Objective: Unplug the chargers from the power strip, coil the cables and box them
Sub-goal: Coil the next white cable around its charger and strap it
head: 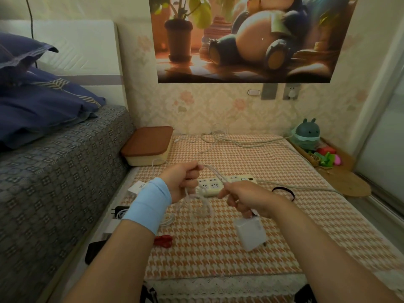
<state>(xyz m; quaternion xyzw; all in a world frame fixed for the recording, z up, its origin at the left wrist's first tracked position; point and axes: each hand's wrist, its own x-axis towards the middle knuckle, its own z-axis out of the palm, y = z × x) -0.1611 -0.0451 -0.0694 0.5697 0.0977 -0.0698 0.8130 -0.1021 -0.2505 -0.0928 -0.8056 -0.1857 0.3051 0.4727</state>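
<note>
Left hand (pixel 185 182): grips white cable (pixel 215 171) loops.
Right hand (pixel 247 199): pinches cable; charger (pixel 251 233) dangles.
Room: tablecloth (pixel 306 215) open rightward.
Power strip (pixel 238 179): partly behind hands.

Houndstooth-clothed table (pixel 218 259) with power strip (pixel 240 179), lidded box (pixel 146 142), black hair tie (pixel 282 188), red clip (pixel 162 240).

Both bare forearms come in from the bottom, one from 7 o'clock, the other from 5 o'clock. The left hand (pixel 183 182), pale blue fabric wristband (pixel 148 204) on its wrist, is fisted and pinching a thin white cable (pixel 215 171). The right hand (pixel 247 199), at roughly its 3 o'clock, has its fingers curled round the same cable.
</note>
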